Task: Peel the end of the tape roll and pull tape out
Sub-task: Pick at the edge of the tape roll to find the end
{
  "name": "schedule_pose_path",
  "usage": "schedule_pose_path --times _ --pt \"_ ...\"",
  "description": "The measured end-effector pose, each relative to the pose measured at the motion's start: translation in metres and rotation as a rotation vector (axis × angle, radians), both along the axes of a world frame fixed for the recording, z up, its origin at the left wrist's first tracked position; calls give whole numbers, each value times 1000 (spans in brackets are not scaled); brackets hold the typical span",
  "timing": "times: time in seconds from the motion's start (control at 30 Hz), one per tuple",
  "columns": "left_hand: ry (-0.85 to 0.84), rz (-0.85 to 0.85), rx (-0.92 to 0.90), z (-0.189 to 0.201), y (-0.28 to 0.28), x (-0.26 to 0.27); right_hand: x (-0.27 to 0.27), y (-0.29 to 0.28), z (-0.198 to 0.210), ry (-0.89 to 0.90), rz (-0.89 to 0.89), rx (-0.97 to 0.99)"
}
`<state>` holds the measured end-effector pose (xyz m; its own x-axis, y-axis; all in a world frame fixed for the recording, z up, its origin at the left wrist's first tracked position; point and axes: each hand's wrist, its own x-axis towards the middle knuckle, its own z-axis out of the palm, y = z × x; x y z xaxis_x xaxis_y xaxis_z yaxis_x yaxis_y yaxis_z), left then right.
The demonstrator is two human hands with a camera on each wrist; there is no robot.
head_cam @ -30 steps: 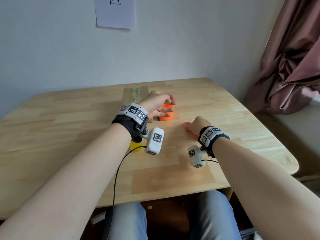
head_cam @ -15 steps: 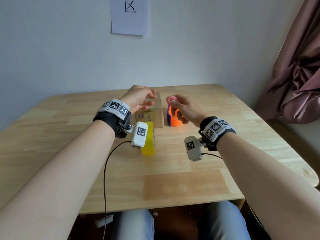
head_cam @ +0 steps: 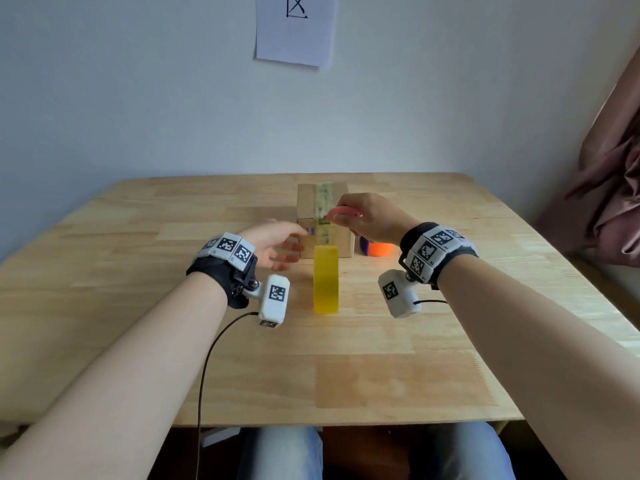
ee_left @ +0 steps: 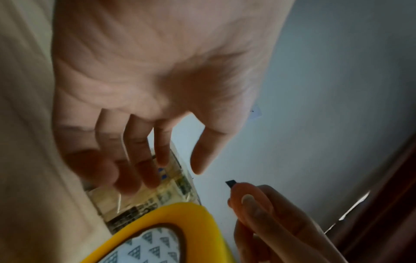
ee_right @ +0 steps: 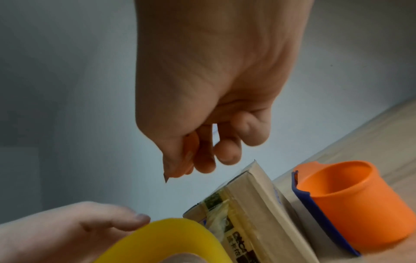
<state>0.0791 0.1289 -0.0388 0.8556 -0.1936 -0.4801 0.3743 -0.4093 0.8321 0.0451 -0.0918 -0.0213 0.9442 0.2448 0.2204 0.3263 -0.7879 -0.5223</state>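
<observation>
A yellow tape roll (head_cam: 325,278) (ee_left: 193,213) (ee_right: 162,236) stands on edge mid-table, and neither hand touches it. My left hand (head_cam: 296,242) (ee_left: 157,170) hovers just left of it with fingers spread and relaxed, close to the cardboard box (head_cam: 322,202). Whether it touches the box I cannot tell. My right hand (head_cam: 339,218) (ee_right: 180,169) is raised over the box's front edge. It pinches a small orange-pink cutter (head_cam: 341,213) (ee_left: 245,190) (ee_right: 178,172), whose dark blade tip points left.
The taped cardboard box (ee_right: 247,213) stands right behind the roll. An orange cup (head_cam: 379,249) (ee_right: 337,195) with a blue piece sits to the box's right. The wooden table (head_cam: 138,271) meets the wall, with a curtain (head_cam: 606,185) at right.
My right hand has lifted the cutter from the orange cup and moved it left over the box. My left hand has dropped beside the box and opened. The head view has tilted up.
</observation>
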Motion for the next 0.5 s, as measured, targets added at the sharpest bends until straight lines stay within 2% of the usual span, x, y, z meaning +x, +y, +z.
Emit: schedule_pose_path --times 0.27,0.37,0.5 --pt "249 -130 -182 -29 -7 5 21 7 -9 60 15 -285" --pt "248 -185 -257 -31 -10 3 25 9 -10 57 18 -391" --pt "227 -166 -335 -35 -12 5 26 10 -9 68 35 -466"
